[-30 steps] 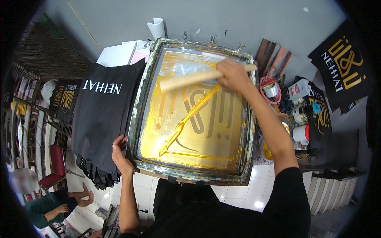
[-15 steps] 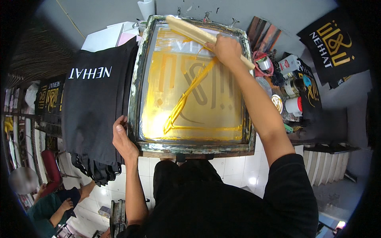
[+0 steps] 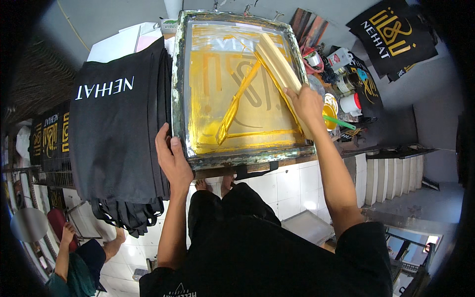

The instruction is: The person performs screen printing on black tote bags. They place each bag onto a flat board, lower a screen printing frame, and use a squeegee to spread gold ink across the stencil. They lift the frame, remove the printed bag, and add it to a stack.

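The squeegee [image 3: 279, 63] has swung down along the right side of the frame [image 3: 179, 89], clasped in your right hand [image 3: 308, 106], your left hand [image 3: 174, 161] empty by the left edge, gold ink [image 3: 199, 144] coating much of the mesh [image 3: 271, 118], thick ridges [image 3: 227, 127] apparently left to spread.

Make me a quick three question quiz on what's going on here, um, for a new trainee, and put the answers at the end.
1. Which of the person's hands holds the squeegee?
2. Fill in the blank: the black bags lie to the ____ of the screen.
3. Multiple choice: what colour is the ink on the screen? A) blue, B) gold, C) red.

Key:
1. The right hand.
2. Left.
3. B.
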